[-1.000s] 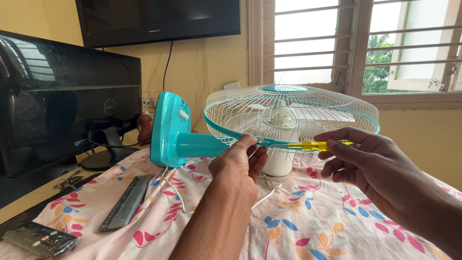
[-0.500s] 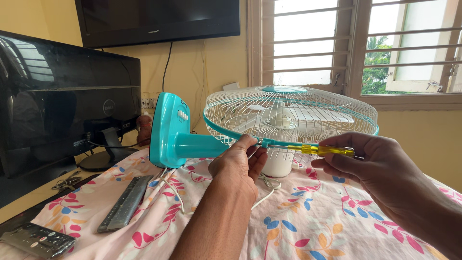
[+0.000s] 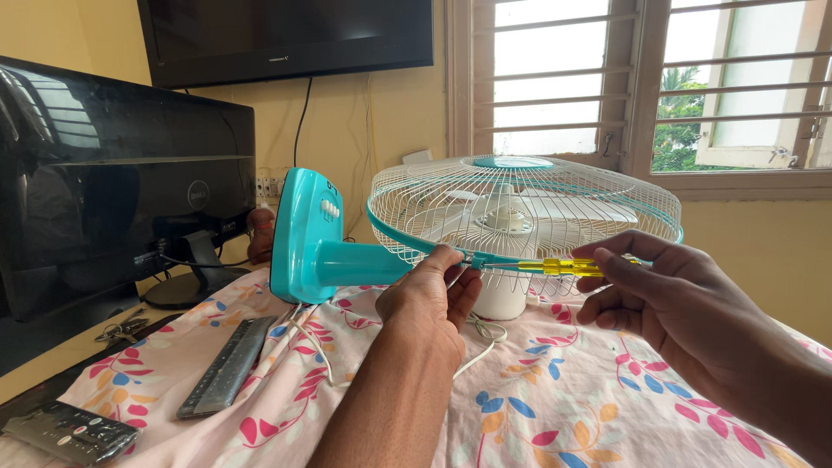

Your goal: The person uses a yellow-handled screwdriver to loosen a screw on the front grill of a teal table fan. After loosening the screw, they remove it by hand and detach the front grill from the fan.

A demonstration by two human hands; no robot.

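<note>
A: Right hand [image 3: 672,299]?

B: Fingers closed around the yellow-handled screwdriver [image 3: 555,267], held level, tip pointing left at the teal rim band of the fan [image 3: 520,208].

A: Left hand [image 3: 429,299]?

B: Fingers curled, pinching the rim band where the screwdriver tip meets it.

A: Fan position?

B: Lying on the floral sheet [image 3: 555,407], white wire guard facing up, teal base [image 3: 299,234] standing on edge at left. White cord [image 3: 481,342] trails beneath.

A: Surroundings?

B: Remote [image 3: 227,367] near left on the sheet; dark monitor [image 3: 113,199] far left; barred window [image 3: 641,87] behind.

Teal fan [image 3: 520,217] lying sideways, yellow-handled screwdriver [image 3: 563,267] at its rim
</note>
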